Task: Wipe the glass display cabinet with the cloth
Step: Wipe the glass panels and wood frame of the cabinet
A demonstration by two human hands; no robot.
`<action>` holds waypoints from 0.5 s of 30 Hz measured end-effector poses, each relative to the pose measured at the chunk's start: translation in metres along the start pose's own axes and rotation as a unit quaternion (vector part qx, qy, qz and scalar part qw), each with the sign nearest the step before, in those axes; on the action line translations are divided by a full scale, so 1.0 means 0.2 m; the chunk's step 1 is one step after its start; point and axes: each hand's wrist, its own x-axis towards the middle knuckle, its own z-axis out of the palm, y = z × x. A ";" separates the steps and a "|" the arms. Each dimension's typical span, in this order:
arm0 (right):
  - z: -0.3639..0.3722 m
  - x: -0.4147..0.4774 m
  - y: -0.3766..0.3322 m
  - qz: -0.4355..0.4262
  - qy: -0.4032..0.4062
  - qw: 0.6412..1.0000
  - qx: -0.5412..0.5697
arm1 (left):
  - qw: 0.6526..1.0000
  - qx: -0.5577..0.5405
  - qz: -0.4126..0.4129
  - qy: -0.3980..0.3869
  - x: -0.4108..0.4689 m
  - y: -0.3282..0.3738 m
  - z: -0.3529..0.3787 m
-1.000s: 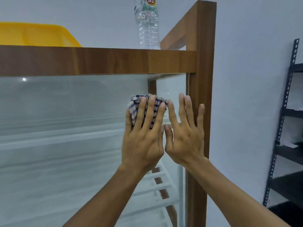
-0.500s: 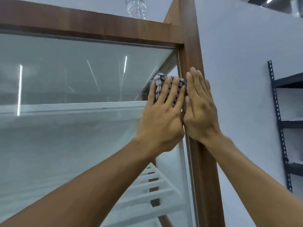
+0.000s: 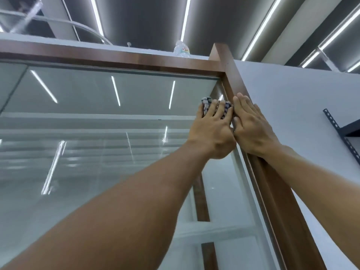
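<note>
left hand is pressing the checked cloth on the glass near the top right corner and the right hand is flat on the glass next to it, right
Not quite. The left hand does press the cloth on the glass near the top right corner, but the right hand lies flat on the wooden post, not on the glass. The head view shows it.

Left hand (image 3: pixel 211 131) pressed flat; right hand (image 3: pixel 251 127) flat alongside.

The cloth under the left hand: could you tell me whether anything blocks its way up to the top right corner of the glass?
Nothing visible does. The left hand presses the cloth on the glass, with bare pane above up to the wooden frame. The right hand lies on the frame post beside it.
</note>
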 end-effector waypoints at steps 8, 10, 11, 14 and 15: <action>0.12 -0.12 -0.43 0.016 -0.046 0.995 -0.083 | 0.998 -0.008 -0.065 0.024 -0.30 -0.30 -0.09; 0.18 -0.13 -0.59 -0.015 -0.057 0.998 -0.020 | 0.995 0.003 -0.090 0.030 -0.40 -0.44 -0.15; 0.20 -0.12 -0.68 -0.030 -0.055 0.998 -0.006 | 0.994 0.006 -0.103 0.032 -0.44 -0.51 -0.17; 0.28 -0.09 -0.91 -0.054 -0.047 0.997 -0.007 | 0.990 0.009 -0.132 0.039 -0.58 -0.68 -0.24; 0.30 -0.08 -0.98 -0.050 -0.046 0.998 -0.015 | 0.989 0.009 -0.142 0.041 -0.63 -0.74 -0.26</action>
